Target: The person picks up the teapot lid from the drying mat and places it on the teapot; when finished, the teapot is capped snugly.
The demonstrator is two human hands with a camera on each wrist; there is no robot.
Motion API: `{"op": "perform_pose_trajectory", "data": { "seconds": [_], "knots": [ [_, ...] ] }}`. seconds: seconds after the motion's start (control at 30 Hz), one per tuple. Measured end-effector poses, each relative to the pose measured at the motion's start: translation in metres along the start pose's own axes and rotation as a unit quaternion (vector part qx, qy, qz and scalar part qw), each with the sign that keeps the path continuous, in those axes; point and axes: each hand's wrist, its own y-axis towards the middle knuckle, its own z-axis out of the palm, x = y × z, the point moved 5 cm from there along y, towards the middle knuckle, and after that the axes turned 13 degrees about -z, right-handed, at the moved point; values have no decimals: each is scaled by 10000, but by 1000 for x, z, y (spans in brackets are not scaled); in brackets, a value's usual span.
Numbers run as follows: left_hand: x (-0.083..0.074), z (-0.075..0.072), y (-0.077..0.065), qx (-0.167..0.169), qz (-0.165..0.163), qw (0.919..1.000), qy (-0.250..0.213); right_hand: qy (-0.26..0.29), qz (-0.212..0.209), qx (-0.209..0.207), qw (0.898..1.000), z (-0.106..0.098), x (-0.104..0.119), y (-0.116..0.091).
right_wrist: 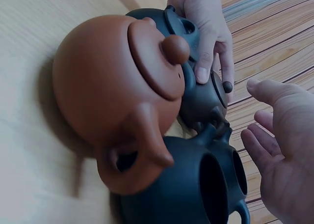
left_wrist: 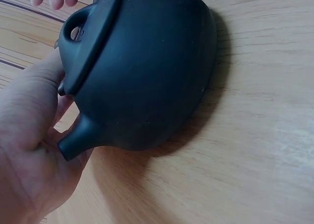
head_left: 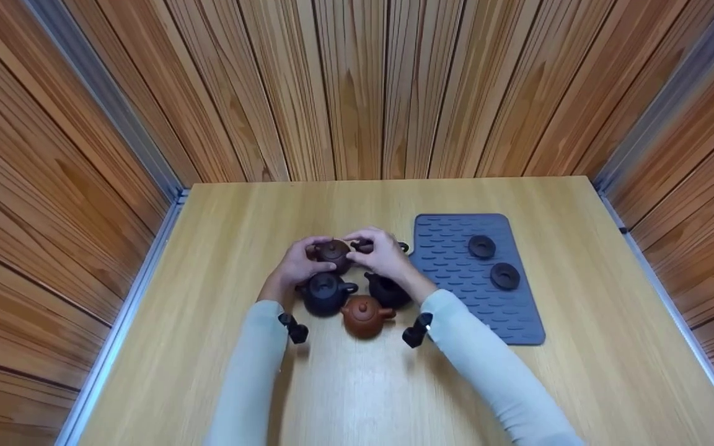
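Observation:
Near the back of the cluster, my left hand (head_left: pixel 302 263) grips a small dark brown teapot (head_left: pixel 334 254), thumb on the near side and fingers on the far side. My right hand (right_wrist: pixel 279 145) hovers over the teapots with thumb and fingers apart, its thumb close to the brown teapot's lid knob. A black lidded teapot (left_wrist: pixel 147 71) stands beside my left palm, its spout toward the palm. In front sits a reddish-brown lidded teapot (right_wrist: pixel 93 76). Two black teapots without lids stand beneath my right hand: the nearer one (right_wrist: pixel 162 184) and a farther one (right_wrist: pixel 229 160).
A grey ribbed mat (head_left: pixel 456 310) lies to the right on the wooden table (head_left: pixel 208 248). On it rest two round black pieces, one farther back (head_left: pixel 481 246) and one nearer (head_left: pixel 505 276). Wood-plank walls (head_left: pixel 357 93) enclose the back and sides.

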Motion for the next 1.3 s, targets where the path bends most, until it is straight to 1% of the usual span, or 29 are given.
{"op": "perform_pose_trajectory", "data": {
  "seconds": [0.23,0.33,0.5,0.67,0.8,0.9,1.13,1.2,1.3],
  "knots": [
    [-1,1,-2,-63,73,9999,-31,-121,-77,-102,9998,-15,-2,-7],
    [-1,1,-2,-63,117,9999,-46,-65,-79,-191,9998,-23,-4,-10],
    [-1,1,-2,-71,98,9999,-43,81,98,-372,9992,-36,-9,-16],
    [-2,2,-3,-133,142,9998,-11,26,67,-559,9984,-51,-13,-22],
    [-5,3,-3,-177,287,9993,190,82,70,-621,9980,-60,-17,-27],
    [-9,3,-5,-199,397,9983,373,14,100,-659,9978,-66,-20,-31],
    [-18,6,-6,-231,413,9970,607,-47,71,-736,9973,-79,-24,-39],
    [-21,8,-5,-261,450,9964,673,-26,80,-768,9970,-82,-25,-41],
    [-27,10,-4,-306,526,9957,701,-158,60,-819,9965,-88,-27,-45]
  ]
}}
